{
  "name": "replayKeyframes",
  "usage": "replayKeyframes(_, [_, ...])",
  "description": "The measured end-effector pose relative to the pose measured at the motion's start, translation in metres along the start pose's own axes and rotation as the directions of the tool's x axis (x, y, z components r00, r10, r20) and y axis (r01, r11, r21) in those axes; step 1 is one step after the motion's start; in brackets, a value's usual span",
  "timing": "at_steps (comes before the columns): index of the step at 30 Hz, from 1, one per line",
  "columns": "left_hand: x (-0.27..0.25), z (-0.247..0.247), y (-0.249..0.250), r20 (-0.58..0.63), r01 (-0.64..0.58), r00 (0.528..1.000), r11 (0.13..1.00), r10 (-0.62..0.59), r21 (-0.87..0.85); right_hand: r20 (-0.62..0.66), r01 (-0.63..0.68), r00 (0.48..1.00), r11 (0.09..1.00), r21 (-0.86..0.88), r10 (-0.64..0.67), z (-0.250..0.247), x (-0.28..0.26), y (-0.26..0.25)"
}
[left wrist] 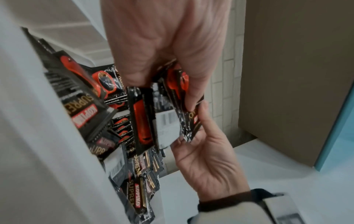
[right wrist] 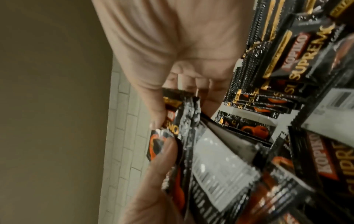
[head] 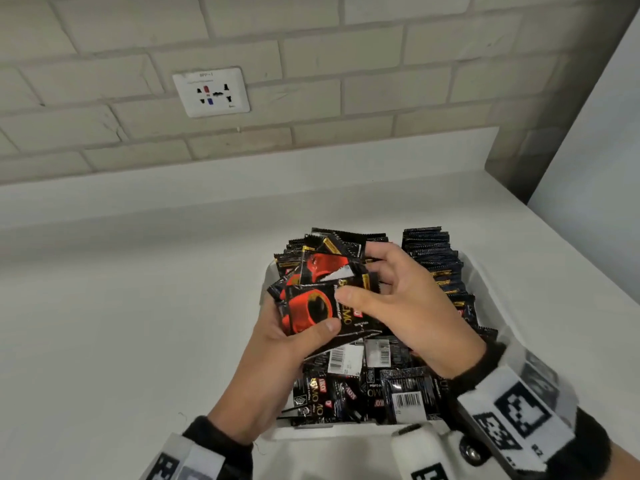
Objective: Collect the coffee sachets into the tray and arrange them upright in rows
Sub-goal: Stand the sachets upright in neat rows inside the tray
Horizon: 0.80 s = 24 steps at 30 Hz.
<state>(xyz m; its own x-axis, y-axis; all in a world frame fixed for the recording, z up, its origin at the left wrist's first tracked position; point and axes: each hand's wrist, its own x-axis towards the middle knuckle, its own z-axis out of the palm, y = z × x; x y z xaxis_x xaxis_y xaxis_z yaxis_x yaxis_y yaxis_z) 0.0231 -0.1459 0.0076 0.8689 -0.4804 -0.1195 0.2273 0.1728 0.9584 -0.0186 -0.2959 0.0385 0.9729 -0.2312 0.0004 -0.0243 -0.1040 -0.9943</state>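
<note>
While both hands work above the white tray (head: 483, 282), the item in hand is a fanned bundle of coffee sachets (head: 318, 299).

Left hand (head: 273, 344): clasps the bundle from beneath, thumb across the front sachet.
Right hand (head: 405, 299): fingers curled, thumb and fingertips pinching the bundle's upper edges.

Handling note, as judgement: square the edges between both hands before lowering, keep the printed faces one way, and seat the bundle beside the standing row so nothing topples.

Count:
- tray, one;
- bundle in hand, roughly four or five sachets visible, exact number not countable;
- upright row (head: 436, 265) beyond the right hand's knuckles, one, sachets too many to count;
- loose sachets (head: 363, 389) lying flat below both wrists, a heap, uncounted.
</note>
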Motion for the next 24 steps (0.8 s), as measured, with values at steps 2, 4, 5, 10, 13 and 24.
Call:
replayKeyframes(2, [-0.002,0.004,-0.001,0.019,0.045,0.999,0.998,-0.044,-0.045,-0.029,0.039,0.999,0.996,-0.082,-0.041,-0.002,-0.001,0.002])
replayKeyframes(4, [-0.005,0.005,-0.001,0.078,0.114,0.992,0.982,-0.103,-0.148,-0.052,0.045,0.997,0.995,-0.085,-0.05,-0.005,-0.001,0.005])
replayKeyframes(5, [-0.006,0.004,-0.001,0.117,0.153,0.985,0.967,-0.131,-0.204,-0.06,0.043,0.997,0.996,-0.08,-0.048,-0.005,-0.001,0.006])
replayKeyframes(10, [-0.008,0.007,-0.001,0.235,0.303,0.946,0.864,-0.223,-0.403,-0.084,0.031,0.996,0.997,-0.068,-0.037,-0.006,-0.001,0.011])
replayKeyframes(13, [-0.012,0.017,0.004,0.154,0.254,0.965,0.895,-0.211,-0.368,-0.157,-0.001,0.987,0.996,-0.086,-0.013,-0.008,-0.001,0.012])
replayKeyframes(24, [-0.011,0.023,-0.004,0.013,0.13,0.99,0.877,-0.139,-0.462,-0.177,-0.031,0.984,0.99,-0.139,0.006,-0.021,0.004,0.012])
